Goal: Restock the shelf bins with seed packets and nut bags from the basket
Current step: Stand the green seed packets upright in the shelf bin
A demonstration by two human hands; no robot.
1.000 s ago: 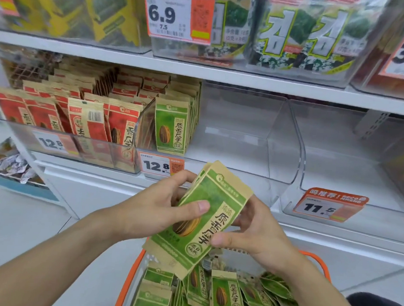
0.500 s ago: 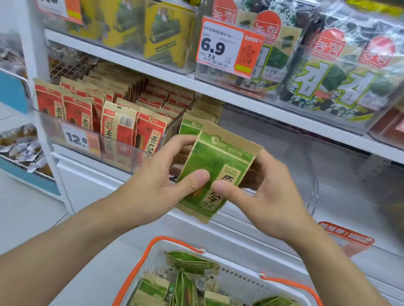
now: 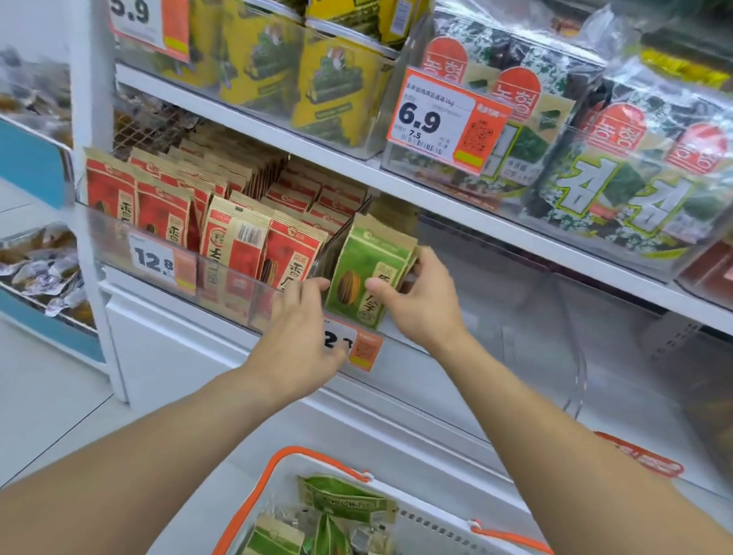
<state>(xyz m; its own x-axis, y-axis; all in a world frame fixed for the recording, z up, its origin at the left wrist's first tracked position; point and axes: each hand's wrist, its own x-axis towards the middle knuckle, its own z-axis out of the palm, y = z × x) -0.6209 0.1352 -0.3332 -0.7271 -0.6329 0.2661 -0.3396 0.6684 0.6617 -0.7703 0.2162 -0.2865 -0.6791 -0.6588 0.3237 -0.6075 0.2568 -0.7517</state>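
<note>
Her right hand (image 3: 419, 297) pinches the green seed packet (image 3: 367, 273) by its right edge, thumb on the printed face and fingers curled behind, while the left hand (image 3: 306, 316) rests with loosely bent fingers at its lower left corner, holding nothing that I can make out. The packet stands upright at the front of the clear shelf bin (image 3: 525, 312), just right of the divider, beside the bin of red seed packets (image 3: 238, 235). It looks light and crinkly (edges seem the safest hold), and the orange-handled basket (image 3: 490, 538) below holds more green ones.
</note>
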